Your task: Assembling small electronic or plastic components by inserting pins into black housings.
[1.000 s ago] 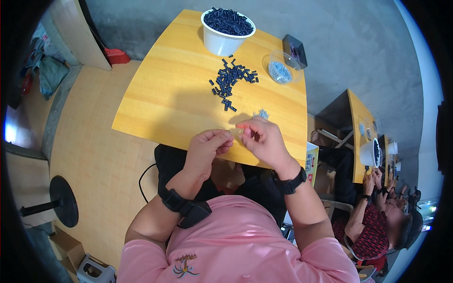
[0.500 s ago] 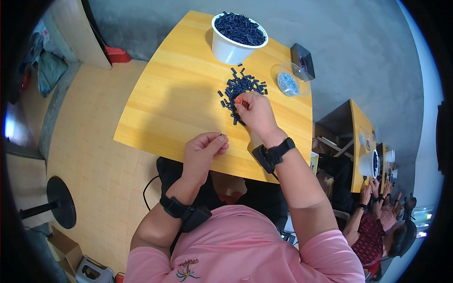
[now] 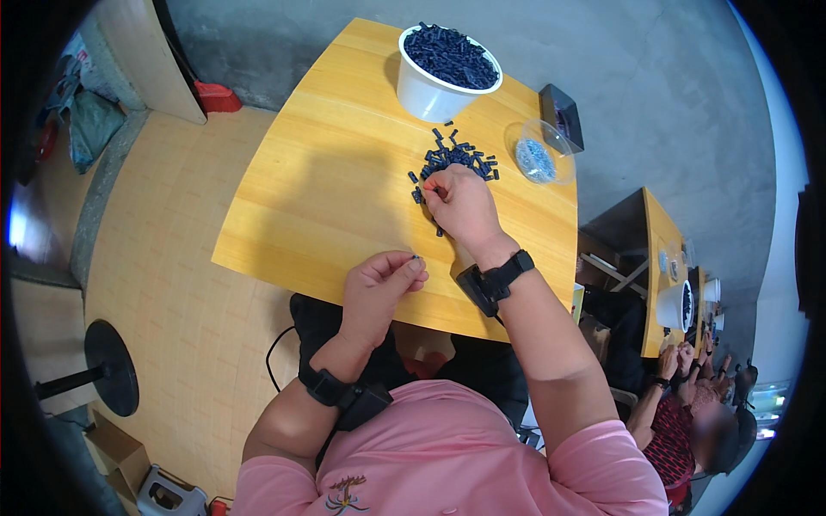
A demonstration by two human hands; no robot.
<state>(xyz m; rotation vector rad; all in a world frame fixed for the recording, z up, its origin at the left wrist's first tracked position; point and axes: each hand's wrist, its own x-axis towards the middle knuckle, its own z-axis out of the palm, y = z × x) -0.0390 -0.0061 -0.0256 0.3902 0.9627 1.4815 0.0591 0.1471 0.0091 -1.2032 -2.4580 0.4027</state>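
Observation:
My right hand [image 3: 465,203] is over the near left side of a loose pile of short black cylindrical pieces [image 3: 462,156] on the table. Its thumb and fingers are pinched together; whatever lies between them is hidden. Closer to my body, above the table's near edge, my left hand [image 3: 377,288] is closed, thumb against forefinger. A tiny dark, bluish tip shows at those fingertips, too small to name. Behind the pile stands a white bucket [image 3: 430,96] heaped with the same black pieces. To the pile's right is a clear round dish [image 3: 564,172] of small pale-blue bits.
The yellow wooden table [image 3: 301,206] bears a dark open box [image 3: 564,116] near the wall. Farther right, another person [image 3: 675,421] works at a second table with a white bucket [image 3: 671,307]. A round black stand base [image 3: 112,368] and a cardboard box [image 3: 116,451] are at the left.
The view has shifted slightly, so the table appears a little farther right and lower. Against the pile, my right hand has moved slightly left. My left hand keeps its pinch.

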